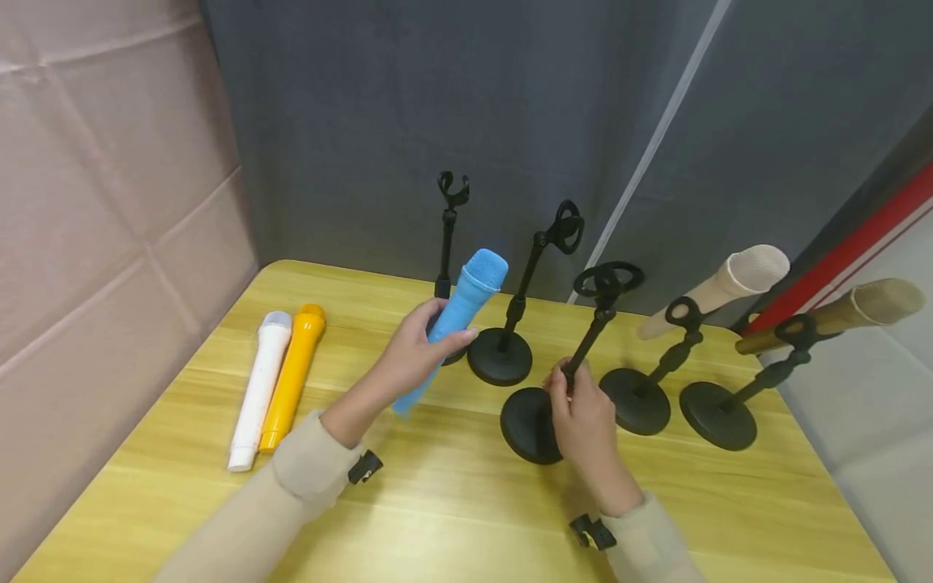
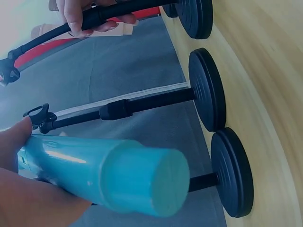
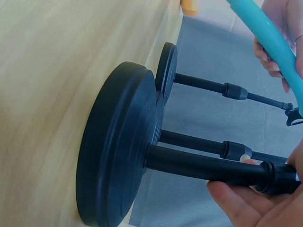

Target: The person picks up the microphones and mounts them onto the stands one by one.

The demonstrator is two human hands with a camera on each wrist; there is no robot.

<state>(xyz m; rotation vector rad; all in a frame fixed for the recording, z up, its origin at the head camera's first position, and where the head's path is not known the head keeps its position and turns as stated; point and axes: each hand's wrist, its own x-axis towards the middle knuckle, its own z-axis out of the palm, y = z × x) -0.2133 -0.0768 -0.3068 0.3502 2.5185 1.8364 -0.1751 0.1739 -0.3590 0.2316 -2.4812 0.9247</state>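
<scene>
A blue microphone (image 1: 466, 298) is gripped by my left hand (image 1: 410, 346), tilted with its mesh head up and to the right. In the left wrist view the butt end of the blue microphone (image 2: 142, 177) faces the camera. My right hand (image 1: 585, 417) holds the pole of a black microphone stand (image 1: 530, 427), whose ring-shaped clip at the top holds nothing. That stand's round base (image 3: 113, 151) shows large in the right wrist view. Two more black stands, one with a base (image 1: 500, 356) just left of it and one behind my left hand, have unfilled clips.
On the right, a beige microphone (image 1: 751, 271) and a bronze microphone (image 1: 885, 304) sit in black stands. A white microphone (image 1: 260, 389) and a yellow microphone (image 1: 293, 376) lie side by side on the wooden table (image 1: 437, 518). A grey curtain (image 1: 408, 105) hangs behind.
</scene>
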